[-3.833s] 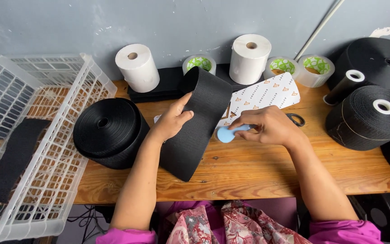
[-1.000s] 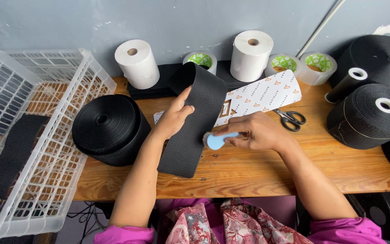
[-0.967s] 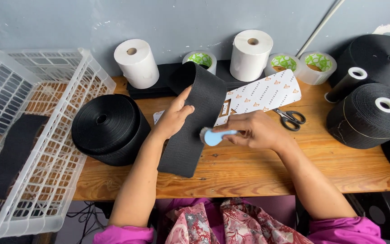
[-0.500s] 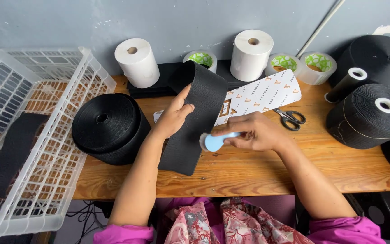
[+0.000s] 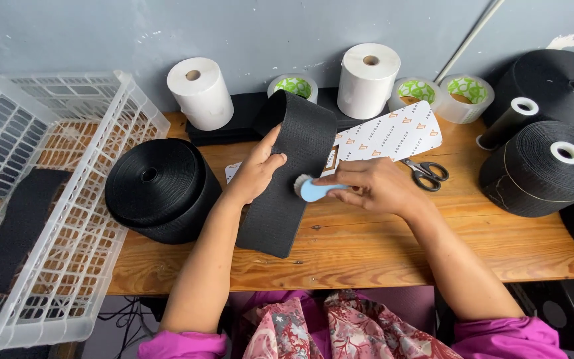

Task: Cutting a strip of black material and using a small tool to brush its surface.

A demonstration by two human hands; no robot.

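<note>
A wide black fabric strip [image 5: 286, 193] lies on the wooden table [image 5: 393, 246], running from the back towards the front edge. My left hand [image 5: 258, 171] presses flat on its left side, fingers spread. My right hand [image 5: 375, 187] grips a small light-blue brush [image 5: 311, 191] whose pale bristles touch the strip's right edge. A white patterned card [image 5: 393, 133] lies under and behind the strip.
A big black tape roll [image 5: 161, 189] sits left of the strip. A white plastic crate [image 5: 34, 199] holding a black strip stands far left. Black scissors [image 5: 423, 173], two white paper rolls [image 5: 200, 93], green-cored tape rolls [image 5: 416, 93] and large black rolls [image 5: 546, 166] line the back and right.
My right hand has carried the blue brush leftward from the card onto the black strip's right edge. My left hand has stayed pressed on the strip.
</note>
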